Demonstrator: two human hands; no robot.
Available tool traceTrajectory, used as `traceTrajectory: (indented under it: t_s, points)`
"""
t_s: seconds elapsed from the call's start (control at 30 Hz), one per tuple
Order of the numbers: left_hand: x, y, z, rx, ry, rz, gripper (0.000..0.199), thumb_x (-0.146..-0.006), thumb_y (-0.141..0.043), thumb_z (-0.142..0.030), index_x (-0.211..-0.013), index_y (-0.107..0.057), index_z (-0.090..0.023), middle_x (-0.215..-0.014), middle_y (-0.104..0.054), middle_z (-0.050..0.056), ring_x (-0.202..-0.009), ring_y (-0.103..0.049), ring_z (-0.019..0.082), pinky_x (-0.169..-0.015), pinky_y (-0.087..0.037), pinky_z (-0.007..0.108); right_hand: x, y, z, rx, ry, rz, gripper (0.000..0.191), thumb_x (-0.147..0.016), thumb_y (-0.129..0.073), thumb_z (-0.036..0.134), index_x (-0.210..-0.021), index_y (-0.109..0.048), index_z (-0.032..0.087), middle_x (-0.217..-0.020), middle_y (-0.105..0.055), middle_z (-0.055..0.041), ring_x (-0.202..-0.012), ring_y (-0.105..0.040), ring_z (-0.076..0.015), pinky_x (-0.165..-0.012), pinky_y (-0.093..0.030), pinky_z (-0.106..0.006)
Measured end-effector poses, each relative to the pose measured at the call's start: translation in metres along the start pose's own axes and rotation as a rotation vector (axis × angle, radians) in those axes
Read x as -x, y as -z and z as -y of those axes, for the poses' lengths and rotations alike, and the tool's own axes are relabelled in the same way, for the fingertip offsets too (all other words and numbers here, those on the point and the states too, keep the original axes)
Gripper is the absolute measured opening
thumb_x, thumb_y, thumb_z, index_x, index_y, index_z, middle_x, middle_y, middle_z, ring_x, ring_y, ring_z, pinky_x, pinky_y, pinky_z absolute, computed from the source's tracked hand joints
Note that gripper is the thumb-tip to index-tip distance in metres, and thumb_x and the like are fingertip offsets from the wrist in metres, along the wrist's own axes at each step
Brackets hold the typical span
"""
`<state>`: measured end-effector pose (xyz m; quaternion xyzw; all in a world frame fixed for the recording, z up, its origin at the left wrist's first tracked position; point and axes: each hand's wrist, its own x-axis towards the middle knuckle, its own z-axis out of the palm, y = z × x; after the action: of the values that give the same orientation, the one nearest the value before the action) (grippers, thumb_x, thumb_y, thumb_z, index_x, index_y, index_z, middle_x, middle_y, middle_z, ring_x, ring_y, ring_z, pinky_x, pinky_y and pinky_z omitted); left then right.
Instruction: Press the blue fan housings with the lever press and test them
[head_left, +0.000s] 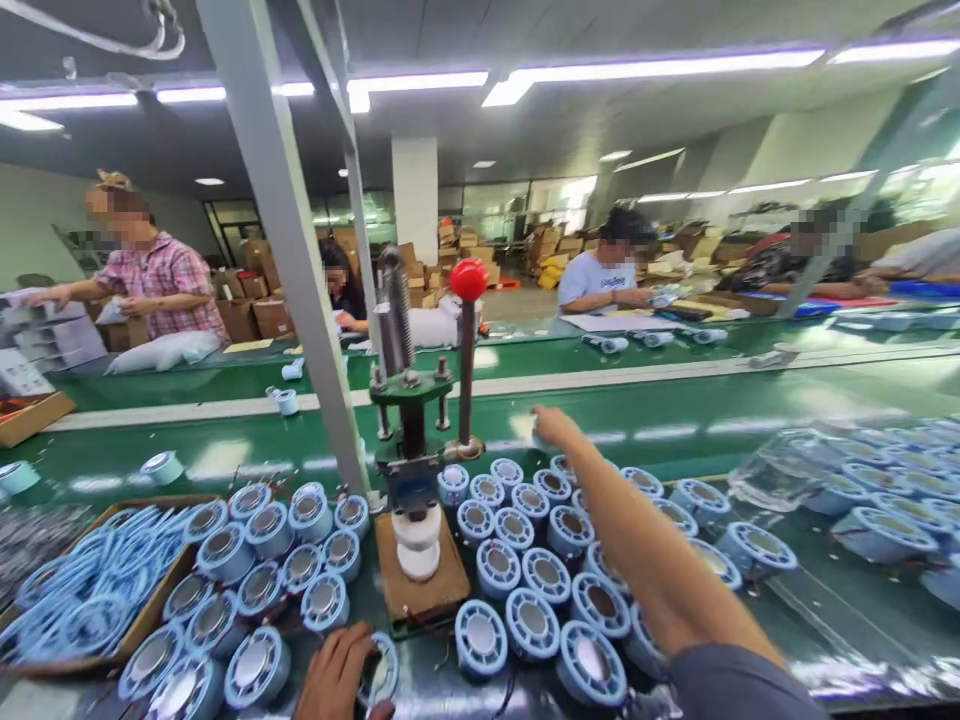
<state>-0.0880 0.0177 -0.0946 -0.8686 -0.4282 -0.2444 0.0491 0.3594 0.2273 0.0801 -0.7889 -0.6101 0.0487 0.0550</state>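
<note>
My left hand (337, 672) is at the bottom edge, its fingers closed around a round light-blue plastic part (385, 668) with a slotted rim. Over the green belt, my right hand (556, 428) reaches far forward with its fingers bent together. A sliver of light blue shows below those fingertips, but what they hold is hidden. Between my arms stands a hand press (412, 470) with a red-ball lever (468, 330) and a white round die (418, 548) on a brown base. Similar round parts with metal discs (479, 632) crowd both sides of the press.
A cardboard tray of light-blue rings (97, 590) lies at left. A grey post (300, 250) rises behind the press. More round parts (885, 530) and a clear plastic bag (787, 470) are at right. Several people sit or stand across the green belt (247, 440).
</note>
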Motion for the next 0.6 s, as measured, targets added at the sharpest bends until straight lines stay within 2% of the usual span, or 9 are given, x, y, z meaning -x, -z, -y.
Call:
traceTrajectory:
  t_s: [0.1,0.13,0.2,0.27,0.33,0.4,0.43,0.5,0.6]
  points:
    - [-0.006,0.028,-0.014,0.169,0.127,0.139,0.049,-0.082,-0.072,-0.034,-0.128,-0.063,-0.021,-0.132,-0.065,0.013,-0.119,-0.063,0.032,-0.098,-0.056,0.045,0.027,0.021,0.004,-0.012,0.116,-0.004,0.040,-0.093,-0.062,0.025,-0.130,-0.056,0.010,-0.124,-0.060,-0.0150,-0.114,-0.059,-0.0234,-0.101,-0.049,-0.043]
    - [-0.011,0.036,-0.019,0.224,0.177,0.185,0.051,-0.081,-0.070,-0.028,-0.131,-0.060,-0.021,-0.136,-0.063,0.013,-0.123,-0.059,0.032,-0.103,-0.053,0.048,0.045,0.026,0.006,-0.018,0.163,0.004,0.044,-0.090,-0.063,0.020,-0.132,-0.056,0.010,-0.126,-0.059,-0.0160,-0.116,-0.059,-0.0240,-0.104,-0.047,-0.041]
    - [-0.018,0.048,-0.027,0.319,0.235,0.251,0.056,-0.078,-0.067,-0.019,-0.134,-0.057,-0.022,-0.138,-0.061,0.012,-0.127,-0.055,0.032,-0.108,-0.049,0.052,0.097,0.027,0.013,-0.066,0.317,0.046,0.051,-0.083,-0.066,0.016,-0.134,-0.058,0.016,-0.129,-0.059,-0.0146,-0.116,-0.059,-0.0241,-0.104,-0.047,-0.037]
    - [-0.021,0.053,-0.032,0.372,0.262,0.277,0.060,-0.077,-0.065,-0.014,-0.136,-0.055,-0.022,-0.138,-0.061,0.011,-0.127,-0.054,0.032,-0.109,-0.047,0.054,0.167,0.017,0.028,-0.167,0.561,0.127,0.054,-0.078,-0.065,0.016,-0.130,-0.063,0.027,-0.135,-0.057,-0.0095,-0.116,-0.061,-0.0244,-0.101,-0.050,-0.037]
    - [-0.020,0.051,-0.035,0.385,0.280,0.262,0.062,-0.077,-0.064,-0.011,-0.137,-0.053,-0.022,-0.136,-0.062,0.010,-0.126,-0.054,0.032,-0.108,-0.047,0.056,0.236,-0.005,0.053,-0.276,0.810,0.247,0.058,-0.074,-0.058,0.011,-0.126,-0.066,0.036,-0.141,-0.053,-0.0054,-0.119,-0.061,-0.0249,-0.100,-0.052,-0.039]
    - [-0.015,0.047,-0.037,0.379,0.296,0.212,0.062,-0.078,-0.063,-0.011,-0.138,-0.052,-0.020,-0.134,-0.063,0.011,-0.125,-0.055,0.032,-0.107,-0.048,0.055,0.285,-0.032,0.084,-0.337,0.934,0.372,0.066,-0.067,-0.048,0.004,-0.121,-0.069,0.036,-0.140,-0.054,-0.0044,-0.117,-0.062,-0.0224,-0.098,-0.054,-0.036]
    - [-0.011,0.046,-0.037,0.376,0.303,0.176,0.061,-0.079,-0.063,-0.011,-0.138,-0.051,-0.019,-0.133,-0.063,0.012,-0.125,-0.056,0.032,-0.107,-0.048,0.055,0.300,-0.045,0.099,-0.354,0.950,0.405,0.068,-0.064,-0.045,0.002,-0.119,-0.070,0.034,-0.138,-0.055,-0.0052,-0.117,-0.063,-0.0218,-0.099,-0.054,-0.035]
    - [-0.002,0.046,-0.035,0.377,0.322,0.089,0.057,-0.083,-0.060,-0.014,-0.139,-0.049,-0.018,-0.134,-0.063,0.014,-0.125,-0.057,0.031,-0.107,-0.049,0.053,0.312,-0.068,0.124,-0.402,0.941,0.389,0.068,-0.058,-0.041,0.000,-0.111,-0.073,0.028,-0.134,-0.057,-0.0069,-0.119,-0.061,-0.0230,-0.103,-0.052,-0.038]
    - [0.014,0.055,-0.031,0.384,0.396,-0.035,0.050,-0.092,-0.055,-0.024,-0.140,-0.045,-0.018,-0.137,-0.060,0.015,-0.127,-0.058,0.029,-0.107,-0.050,0.050,0.309,-0.097,0.141,-0.555,0.886,0.240,0.069,-0.057,-0.038,-0.002,-0.108,-0.074,0.028,-0.144,-0.049,-0.0051,-0.135,-0.049,-0.0247,-0.113,-0.043,-0.046]
